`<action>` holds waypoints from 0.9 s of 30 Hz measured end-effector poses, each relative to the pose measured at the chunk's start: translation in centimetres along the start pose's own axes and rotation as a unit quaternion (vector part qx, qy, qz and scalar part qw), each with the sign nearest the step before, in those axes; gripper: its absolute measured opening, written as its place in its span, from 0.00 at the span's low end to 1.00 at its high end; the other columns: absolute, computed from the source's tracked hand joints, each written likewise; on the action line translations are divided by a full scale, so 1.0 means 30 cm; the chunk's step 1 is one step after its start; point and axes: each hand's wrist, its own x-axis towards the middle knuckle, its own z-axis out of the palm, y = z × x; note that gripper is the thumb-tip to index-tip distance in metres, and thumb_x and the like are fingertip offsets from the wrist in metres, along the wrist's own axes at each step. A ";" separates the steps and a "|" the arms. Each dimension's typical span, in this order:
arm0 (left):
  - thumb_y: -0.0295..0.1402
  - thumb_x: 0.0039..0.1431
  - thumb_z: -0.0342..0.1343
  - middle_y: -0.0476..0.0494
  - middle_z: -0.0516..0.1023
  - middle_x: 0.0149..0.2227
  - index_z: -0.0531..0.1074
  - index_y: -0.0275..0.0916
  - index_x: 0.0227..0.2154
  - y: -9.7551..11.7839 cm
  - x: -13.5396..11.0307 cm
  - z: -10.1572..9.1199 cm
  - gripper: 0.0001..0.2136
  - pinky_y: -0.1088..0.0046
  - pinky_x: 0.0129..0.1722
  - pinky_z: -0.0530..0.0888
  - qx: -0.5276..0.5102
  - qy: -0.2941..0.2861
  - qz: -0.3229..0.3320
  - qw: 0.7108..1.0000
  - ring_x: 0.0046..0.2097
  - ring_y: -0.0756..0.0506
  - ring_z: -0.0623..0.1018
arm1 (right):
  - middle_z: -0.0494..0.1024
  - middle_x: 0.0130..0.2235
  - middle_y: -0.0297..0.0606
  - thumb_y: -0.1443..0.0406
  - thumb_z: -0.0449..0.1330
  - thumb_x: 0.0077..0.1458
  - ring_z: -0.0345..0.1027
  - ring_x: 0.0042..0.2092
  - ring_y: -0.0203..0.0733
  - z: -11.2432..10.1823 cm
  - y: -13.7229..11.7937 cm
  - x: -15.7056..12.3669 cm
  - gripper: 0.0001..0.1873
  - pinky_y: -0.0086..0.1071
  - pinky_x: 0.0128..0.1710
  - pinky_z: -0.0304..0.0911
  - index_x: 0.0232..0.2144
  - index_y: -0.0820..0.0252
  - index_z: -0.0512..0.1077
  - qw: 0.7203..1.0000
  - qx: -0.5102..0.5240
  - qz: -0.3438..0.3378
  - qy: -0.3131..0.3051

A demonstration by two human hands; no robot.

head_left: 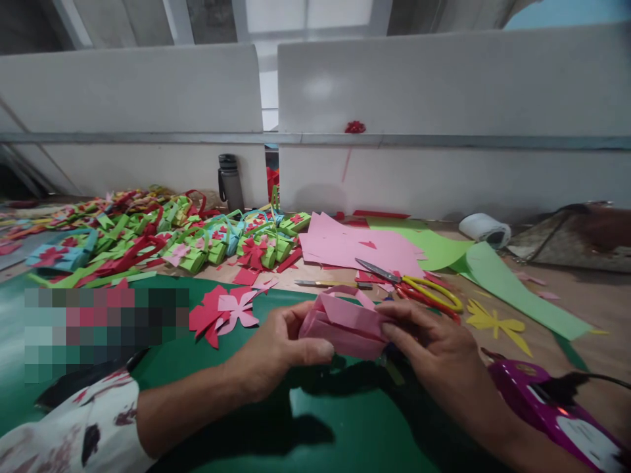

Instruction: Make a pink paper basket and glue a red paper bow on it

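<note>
Both hands hold a small pink paper basket with a handle strip on top, raised over the green mat. My left hand is closed on its left end, thumb across the front. My right hand pinches the right end between thumb and fingers. Left of the basket lie red and pink paper flower cut-outs. Just behind it are yellow-handled scissors and a craft knife. A yellow paper butterfly-like cut-out lies to the right.
Finished-looking green and blue paper baskets are heaped at back left. Pink sheets and green sheets lie behind. A purple corded device sits at right. A grey bottle stands by the white panels.
</note>
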 end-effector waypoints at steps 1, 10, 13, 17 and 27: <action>0.44 0.50 0.62 0.40 0.76 0.42 0.73 0.37 0.47 0.002 -0.003 -0.003 0.23 0.69 0.42 0.71 -0.025 -0.019 -0.008 0.999 0.44 0.43 0.74 | 0.80 0.33 0.34 0.64 0.59 0.51 0.74 0.36 0.42 -0.003 0.000 0.005 0.06 0.31 0.35 0.70 0.32 0.54 0.75 0.999 0.035 0.036 -0.005; 0.63 0.43 0.53 0.34 0.67 0.57 0.63 0.40 0.57 -0.034 0.000 -0.005 0.42 0.58 0.44 0.71 -0.176 -0.194 -0.082 0.962 0.59 0.32 0.63 | 0.78 0.33 0.35 0.60 0.63 0.50 0.72 0.34 0.37 0.025 -0.018 0.011 0.08 0.26 0.34 0.68 0.32 0.58 0.74 0.956 0.246 0.153 -0.034; 0.62 0.40 0.56 0.34 0.64 0.59 0.62 0.40 0.58 -0.046 0.004 -0.011 0.44 0.57 0.45 0.70 -0.180 -0.209 -0.084 0.958 0.62 0.31 0.58 | 0.78 0.33 0.36 0.61 0.63 0.50 0.72 0.34 0.38 0.037 -0.028 0.008 0.08 0.28 0.34 0.68 0.32 0.59 0.74 0.952 0.266 0.149 -0.017; 0.62 0.40 0.56 0.30 0.67 0.57 0.64 0.37 0.56 -0.050 0.010 -0.024 0.43 0.58 0.43 0.71 -0.176 -0.210 -0.066 0.959 0.59 0.30 0.63 | 0.78 0.32 0.36 0.63 0.61 0.50 0.72 0.35 0.40 0.040 -0.031 0.002 0.05 0.30 0.35 0.68 0.31 0.57 0.75 0.978 0.194 0.058 0.047; 0.50 0.41 0.65 0.40 0.55 0.63 0.54 0.50 0.61 -0.040 0.025 -0.058 0.44 0.60 0.45 0.70 -0.111 -0.247 -0.051 0.961 0.62 0.32 0.56 | 0.78 0.30 0.34 0.66 0.59 0.53 0.71 0.31 0.39 0.062 -0.041 -0.021 0.04 0.29 0.30 0.67 0.31 0.56 0.74 0.993 0.078 -0.066 0.059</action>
